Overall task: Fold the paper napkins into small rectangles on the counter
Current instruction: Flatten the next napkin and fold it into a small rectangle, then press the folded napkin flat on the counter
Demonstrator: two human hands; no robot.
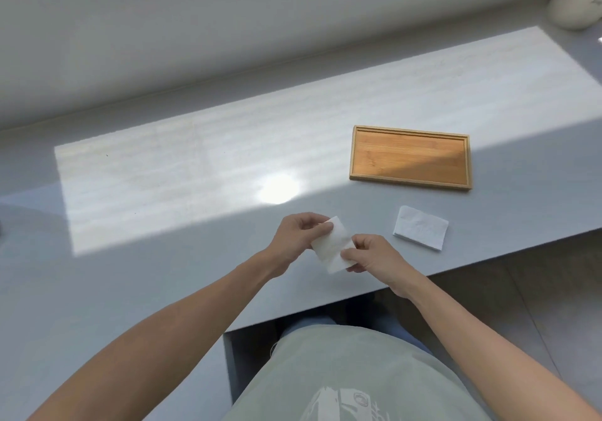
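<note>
A small white paper napkin (331, 247), folded into a narrow rectangle, is held just above the grey counter (163, 192) near its front edge. My left hand (298, 236) pinches its far upper end. My right hand (374, 253) pinches its near lower end. A second white napkin (421, 227), folded into a rectangle, lies flat on the counter to the right of my hands, untouched.
A shallow bamboo tray (410, 156) with nothing in it sits behind the second napkin. A pale rounded object (576, 0) stands at the far right corner. The counter's front edge runs just below my wrists, with a cut-out above my lap.
</note>
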